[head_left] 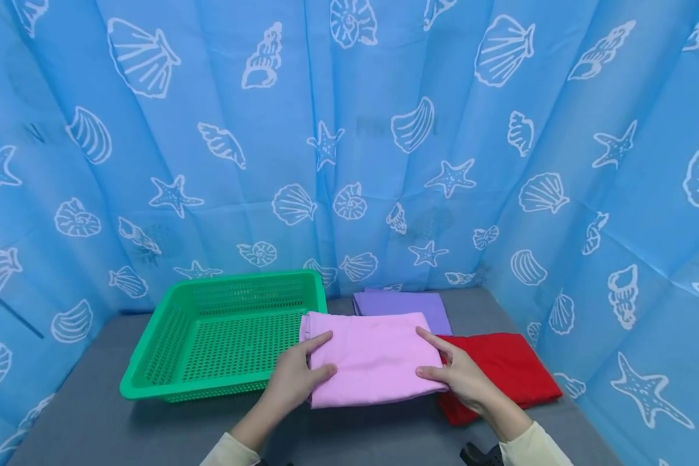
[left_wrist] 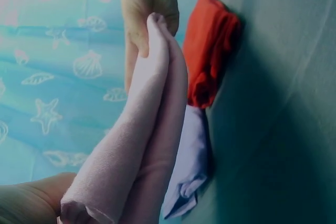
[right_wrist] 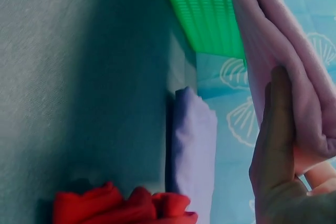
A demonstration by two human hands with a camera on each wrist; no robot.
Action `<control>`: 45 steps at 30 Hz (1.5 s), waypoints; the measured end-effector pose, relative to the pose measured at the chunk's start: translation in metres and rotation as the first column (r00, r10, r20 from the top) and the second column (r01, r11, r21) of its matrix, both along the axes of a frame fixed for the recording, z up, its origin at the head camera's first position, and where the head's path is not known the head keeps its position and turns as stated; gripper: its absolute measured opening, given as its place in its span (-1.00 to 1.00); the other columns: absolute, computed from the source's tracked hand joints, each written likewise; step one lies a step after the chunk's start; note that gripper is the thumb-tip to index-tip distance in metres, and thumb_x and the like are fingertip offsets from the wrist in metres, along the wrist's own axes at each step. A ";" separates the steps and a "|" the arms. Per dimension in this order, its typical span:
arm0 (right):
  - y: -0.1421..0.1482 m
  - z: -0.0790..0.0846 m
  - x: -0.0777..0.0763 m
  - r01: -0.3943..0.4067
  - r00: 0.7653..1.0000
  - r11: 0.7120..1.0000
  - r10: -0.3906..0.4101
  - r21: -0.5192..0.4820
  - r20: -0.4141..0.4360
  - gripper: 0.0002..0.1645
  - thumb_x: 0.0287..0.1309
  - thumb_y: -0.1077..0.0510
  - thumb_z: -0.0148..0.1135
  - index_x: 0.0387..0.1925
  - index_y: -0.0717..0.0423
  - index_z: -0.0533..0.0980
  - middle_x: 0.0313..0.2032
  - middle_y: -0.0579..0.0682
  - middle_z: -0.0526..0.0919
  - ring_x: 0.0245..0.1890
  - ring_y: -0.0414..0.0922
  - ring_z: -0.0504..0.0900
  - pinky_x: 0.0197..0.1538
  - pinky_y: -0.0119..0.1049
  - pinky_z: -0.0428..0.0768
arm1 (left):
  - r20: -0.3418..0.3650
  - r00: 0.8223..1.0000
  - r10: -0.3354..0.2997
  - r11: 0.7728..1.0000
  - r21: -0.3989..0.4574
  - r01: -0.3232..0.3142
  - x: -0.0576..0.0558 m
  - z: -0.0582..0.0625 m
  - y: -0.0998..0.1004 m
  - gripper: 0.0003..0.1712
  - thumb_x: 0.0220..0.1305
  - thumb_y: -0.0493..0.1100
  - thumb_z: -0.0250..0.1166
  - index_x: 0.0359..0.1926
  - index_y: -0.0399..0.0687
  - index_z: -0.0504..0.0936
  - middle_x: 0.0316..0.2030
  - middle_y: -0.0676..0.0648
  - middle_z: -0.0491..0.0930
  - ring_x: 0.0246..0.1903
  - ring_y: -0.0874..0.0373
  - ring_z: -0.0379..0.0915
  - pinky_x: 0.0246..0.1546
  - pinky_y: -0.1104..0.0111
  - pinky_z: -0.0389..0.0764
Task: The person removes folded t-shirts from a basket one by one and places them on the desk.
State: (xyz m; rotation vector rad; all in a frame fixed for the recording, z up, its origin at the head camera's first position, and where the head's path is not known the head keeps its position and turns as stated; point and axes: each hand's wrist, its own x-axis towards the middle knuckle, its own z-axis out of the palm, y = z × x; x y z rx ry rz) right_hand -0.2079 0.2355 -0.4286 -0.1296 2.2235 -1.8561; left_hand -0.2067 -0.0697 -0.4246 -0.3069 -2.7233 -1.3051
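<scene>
A folded pink cloth (head_left: pixel 373 359) is held up level above the grey table, between both hands. My left hand (head_left: pixel 297 374) grips its left edge, thumb and a finger on top. At the opposite edge my right hand (head_left: pixel 463 375) pinches it the same way; in the right wrist view the fingers (right_wrist: pixel 281 124) lie along its underside. The wrist views show the pink cloth (left_wrist: pixel 126 140) as a thick stack of folds. A folded red cloth (head_left: pixel 507 369) lies on the table behind the right hand, and a folded purple cloth (head_left: pixel 404 303) lies behind the pink one, partly hidden by it.
A green plastic basket (head_left: pixel 227 387) with perforated sides stands at the left, nothing inside it, its right end close to the pink cloth. A blue curtain (head_left: pixel 349 162) with white shells surrounds the grey table (head_left: pixel 87 414) at the back and sides.
</scene>
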 end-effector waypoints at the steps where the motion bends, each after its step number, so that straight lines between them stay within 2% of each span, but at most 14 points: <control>1: 0.002 -0.001 0.000 0.000 1.000 1.000 0.000 0.003 -0.002 0.01 0.08 0.25 0.40 0.51 0.05 0.12 0.49 0.29 -0.04 0.42 0.28 -0.01 0.03 -0.20 0.66 | -0.008 1.000 -0.003 1.000 0.002 0.003 0.000 -0.001 0.002 -0.35 0.02 -0.18 0.50 0.21 0.00 0.61 0.09 -0.23 0.63 0.10 -0.15 0.54 -0.03 -0.03 0.59; 8: 0.011 -0.006 0.002 0.016 1.000 0.999 -0.016 0.038 -0.002 0.03 0.08 0.26 0.40 0.51 0.06 0.11 0.49 0.29 -0.04 0.43 0.30 -0.06 0.05 -0.15 0.65 | -0.037 0.999 -0.021 1.000 0.011 0.021 0.002 -0.007 0.015 -0.34 0.01 -0.20 0.49 0.22 0.02 0.60 0.08 -0.23 0.63 0.09 -0.11 0.55 0.00 -0.01 0.59; 11: 0.016 -0.009 0.005 0.024 1.000 0.999 -0.025 0.042 0.008 0.02 0.08 0.25 0.40 0.51 0.07 0.11 0.48 0.30 -0.04 0.42 0.30 -0.04 0.04 -0.15 0.66 | -0.043 0.999 -0.027 1.000 0.012 0.028 0.004 -0.014 0.020 -0.31 0.00 -0.19 0.49 0.24 0.03 0.59 -0.02 -0.17 0.67 -0.07 0.02 0.58 -0.11 0.15 0.62; 14: 0.021 -0.014 0.008 0.038 0.999 0.999 -0.039 0.035 0.030 0.01 0.08 0.25 0.40 0.51 0.07 0.12 0.48 0.29 -0.04 0.41 0.29 -0.02 0.02 -0.19 0.67 | -0.048 0.998 -0.048 0.999 0.012 0.048 0.007 -0.022 0.025 -0.27 -0.05 -0.18 0.51 0.25 0.06 0.58 -0.11 -0.09 0.65 -0.23 0.14 0.46 -0.24 0.30 0.55; 16: 0.024 -0.017 0.009 0.050 0.998 0.998 -0.051 0.025 0.047 0.01 0.08 0.25 0.40 0.51 0.07 0.12 0.48 0.29 -0.05 0.41 0.29 -0.02 0.02 -0.20 0.67 | -0.049 0.997 -0.064 0.998 0.017 0.064 0.009 -0.027 0.027 -0.23 -0.08 -0.18 0.52 0.26 0.09 0.57 -0.08 -0.10 0.63 -0.21 0.12 0.46 -0.22 0.29 0.55; 19: 0.027 -0.021 0.010 0.061 0.996 0.998 -0.062 0.028 0.062 0.01 0.07 0.25 0.40 0.51 0.07 0.12 0.47 0.29 -0.04 0.41 0.30 -0.03 0.02 -0.18 0.66 | -0.060 0.994 -0.087 0.996 0.016 0.088 0.010 -0.032 0.030 -0.20 -0.10 -0.16 0.53 0.27 0.10 0.56 0.02 -0.18 0.61 -0.06 0.00 0.53 -0.09 0.14 0.59; 21: 0.029 -0.024 0.011 0.066 0.995 0.997 -0.068 0.037 0.066 0.01 0.06 0.25 0.41 0.50 0.07 0.13 0.47 0.30 -0.04 0.41 0.30 -0.03 0.04 -0.15 0.66 | -0.059 0.992 -0.108 0.994 0.016 0.109 0.011 -0.034 0.032 -0.19 -0.10 -0.16 0.54 0.29 0.11 0.54 0.03 -0.19 0.60 -0.05 -0.01 0.52 -0.08 0.13 0.59; 26: 0.035 -0.031 0.013 0.079 0.995 0.993 -0.083 0.083 0.047 0.01 0.05 0.23 0.43 0.49 0.06 0.16 0.46 0.31 0.00 0.42 0.32 -0.02 0.09 -0.12 0.63 | -0.041 0.988 -0.152 0.988 0.002 0.152 0.011 -0.041 0.037 -0.16 -0.08 -0.14 0.55 0.32 0.12 0.51 -0.11 -0.03 0.57 -0.27 0.19 0.36 -0.24 0.35 0.51; 28: 0.037 -0.034 0.014 0.078 0.996 0.992 -0.083 0.099 0.041 0.00 0.05 0.22 0.44 0.49 0.07 0.17 0.46 0.32 0.01 0.42 0.32 -0.02 0.10 -0.13 0.62 | -0.036 0.987 -0.154 0.988 0.001 0.154 0.012 -0.046 0.038 -0.16 -0.07 -0.15 0.55 0.32 0.12 0.51 -0.14 0.00 0.56 -0.28 0.22 0.33 -0.24 0.37 0.49; 32: 0.039 -0.042 0.017 0.087 0.994 0.989 -0.094 0.118 0.048 -0.02 0.05 0.22 0.43 0.48 0.09 0.19 0.45 0.34 0.05 0.42 0.31 0.01 0.13 -0.15 0.61 | -0.023 0.987 -0.160 0.987 0.018 0.160 0.012 -0.058 0.038 -0.17 -0.08 -0.16 0.54 0.31 0.11 0.52 -0.10 0.00 0.58 -0.23 0.22 0.36 -0.17 0.34 0.52; 37: 0.038 -0.049 0.015 0.113 0.992 0.981 -0.120 0.154 0.036 -0.03 0.04 0.19 0.45 0.46 0.09 0.22 0.42 0.36 0.10 0.38 0.33 0.08 0.10 -0.10 0.62 | -0.028 0.989 -0.143 0.989 0.041 0.144 0.006 -0.074 0.037 -0.17 -0.07 -0.14 0.54 0.31 0.15 0.51 0.04 -0.07 0.60 -0.06 0.16 0.47 0.00 0.21 0.57; 45: 0.039 -0.063 0.012 0.119 0.990 0.981 -0.129 0.151 0.053 -0.07 0.04 0.20 0.45 0.44 0.09 0.25 0.41 0.35 0.15 0.38 0.29 0.14 0.08 -0.13 0.63 | -0.039 0.991 -0.124 0.989 0.074 0.127 0.003 -0.091 0.033 -0.20 -0.07 -0.15 0.54 0.29 0.08 0.54 0.08 -0.10 0.61 0.01 0.09 0.51 0.05 0.15 0.56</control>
